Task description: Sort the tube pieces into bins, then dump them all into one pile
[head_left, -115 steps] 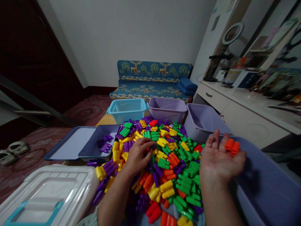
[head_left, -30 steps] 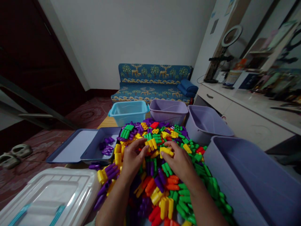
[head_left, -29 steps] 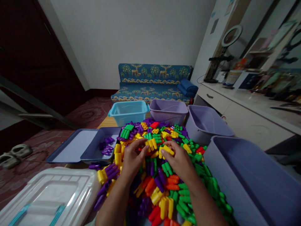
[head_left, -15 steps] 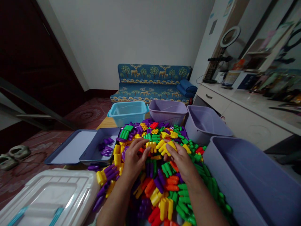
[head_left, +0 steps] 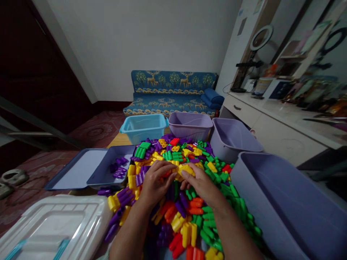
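My left hand (head_left: pixel 157 182) and my right hand (head_left: pixel 199 178) meet over the middle of a heap of plastic building blocks. Between them are yellow blocks (head_left: pixel 184 171), which the right hand pinches between thumb and fingers. The left hand's fingers close on the left end of the same yellow blocks, partly hiding them. Whether the two hands' pieces are fitted together I cannot tell. Around and below lie loose purple, green (head_left: pixel 208 218), orange (head_left: pixel 195 206) and red blocks, several made of joined bullet-shaped tubes.
A light blue bin (head_left: pixel 143 131) and purple bins (head_left: pixel 189 126) (head_left: pixel 234 139) stand behind the heap; a larger one (head_left: pixel 251 202) is at the right. An open shallow case (head_left: pixel 93 180) holds purple blocks at left, near a white lid (head_left: pixel 59 220).
My hands have come together, bringing the yellow pieces, apart before, against each other. The right hand moved left. The whole view has shifted slightly.
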Motion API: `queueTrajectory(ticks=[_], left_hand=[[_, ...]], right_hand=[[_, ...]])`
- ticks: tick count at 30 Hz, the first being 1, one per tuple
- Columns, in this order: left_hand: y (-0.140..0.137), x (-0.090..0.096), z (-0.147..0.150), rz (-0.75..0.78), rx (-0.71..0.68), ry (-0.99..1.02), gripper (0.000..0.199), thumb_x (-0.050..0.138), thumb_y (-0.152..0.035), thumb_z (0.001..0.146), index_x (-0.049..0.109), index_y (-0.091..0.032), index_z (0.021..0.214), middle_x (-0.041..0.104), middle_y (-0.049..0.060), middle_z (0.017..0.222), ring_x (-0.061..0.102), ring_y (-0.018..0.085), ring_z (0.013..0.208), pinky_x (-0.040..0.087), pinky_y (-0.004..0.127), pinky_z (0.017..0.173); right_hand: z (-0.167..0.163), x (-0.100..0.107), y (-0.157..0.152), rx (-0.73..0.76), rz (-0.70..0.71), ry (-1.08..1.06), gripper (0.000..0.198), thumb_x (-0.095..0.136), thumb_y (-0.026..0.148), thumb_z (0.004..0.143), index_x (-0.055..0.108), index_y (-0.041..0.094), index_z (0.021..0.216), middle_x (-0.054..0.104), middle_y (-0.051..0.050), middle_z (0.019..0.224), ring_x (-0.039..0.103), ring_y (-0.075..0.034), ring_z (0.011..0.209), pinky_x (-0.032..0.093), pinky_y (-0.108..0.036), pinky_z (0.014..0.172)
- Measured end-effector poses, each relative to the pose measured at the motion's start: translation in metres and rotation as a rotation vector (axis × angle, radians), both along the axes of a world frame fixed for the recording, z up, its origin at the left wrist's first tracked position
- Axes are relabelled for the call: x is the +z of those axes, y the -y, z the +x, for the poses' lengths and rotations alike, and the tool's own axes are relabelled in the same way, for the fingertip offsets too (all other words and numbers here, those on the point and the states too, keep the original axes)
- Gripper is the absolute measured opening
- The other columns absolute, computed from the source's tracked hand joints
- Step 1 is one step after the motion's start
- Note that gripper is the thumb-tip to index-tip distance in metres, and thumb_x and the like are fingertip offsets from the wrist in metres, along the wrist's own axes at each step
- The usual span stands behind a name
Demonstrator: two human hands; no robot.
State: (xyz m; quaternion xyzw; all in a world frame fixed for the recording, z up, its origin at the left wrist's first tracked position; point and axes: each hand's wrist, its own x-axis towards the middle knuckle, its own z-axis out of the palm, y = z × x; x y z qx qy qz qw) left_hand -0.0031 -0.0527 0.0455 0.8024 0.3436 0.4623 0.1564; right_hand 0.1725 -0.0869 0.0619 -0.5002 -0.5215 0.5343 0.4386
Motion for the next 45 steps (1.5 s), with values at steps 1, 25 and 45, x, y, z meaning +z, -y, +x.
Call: queueTrajectory(ticks=[1,25,45], left_hand=[[0.000,0.000,0.000,-0.013,0.003,0.005,0.017,0.063,-0.021,0.085,0.068,-0.021,0.101,0.067,0.007,0.096,0.061,0.017,0.090,0.049,0.031,0.080],[-0.002,-0.005,0.002,-0.068,-0.030,0.008,0.014,0.061,-0.020,0.086,0.071,-0.020,0.095,0.068,0.007,0.093,0.063,0.017,0.088,0.050,0.028,0.078],[0.003,0.004,-0.004,-0.043,-0.052,-0.202,0.017,0.056,-0.019,0.086,0.070,-0.021,0.097,0.070,0.005,0.087,0.061,0.017,0.081,0.045,0.030,0.076]], right_hand=[[0.002,0.001,-0.001,-0.039,-0.002,-0.054,0.037,0.060,0.047,0.082,0.055,0.017,0.103,0.063,0.004,0.060,0.061,-0.013,0.054,0.043,-0.023,0.052],[0.081,0.044,-0.055,-0.827,0.059,-0.716,0.010,0.050,0.023,0.082,0.055,0.021,0.091,0.056,-0.007,0.120,0.062,-0.012,0.102,0.052,-0.024,0.075],[-0.004,0.036,0.015,0.210,0.145,1.416,0.021,0.064,0.021,0.072,0.068,0.018,0.093,0.071,-0.009,0.094,0.066,-0.026,0.090,0.043,-0.032,0.071]])
